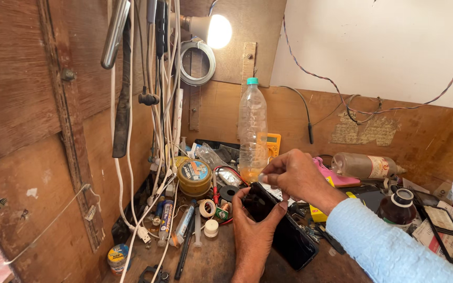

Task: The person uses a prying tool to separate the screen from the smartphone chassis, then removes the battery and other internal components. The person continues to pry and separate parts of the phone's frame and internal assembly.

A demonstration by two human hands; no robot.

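My left hand (pixel 252 230) grips a black smartphone (pixel 284 230), holding it tilted above the cluttered wooden bench. My right hand (pixel 292 175), in a light blue sleeve, hovers over the phone's top end with thumb and fingers pinched together; whether it holds a small part I cannot tell. Just behind the hands stands a tall clear plastic bottle (pixel 252 131) with a teal cap and a little orange liquid.
A round tin (pixel 194 177), tape rolls (pixel 207 208), tubes and pens (pixel 186 230) lie left of the hands. Cables (pixel 155 105) hang down the wooden wall under a lit bulb (pixel 219 31). A brown bottle (pixel 365 166), a dark jar (pixel 400 205) and frames (pixel 449 233) sit right.
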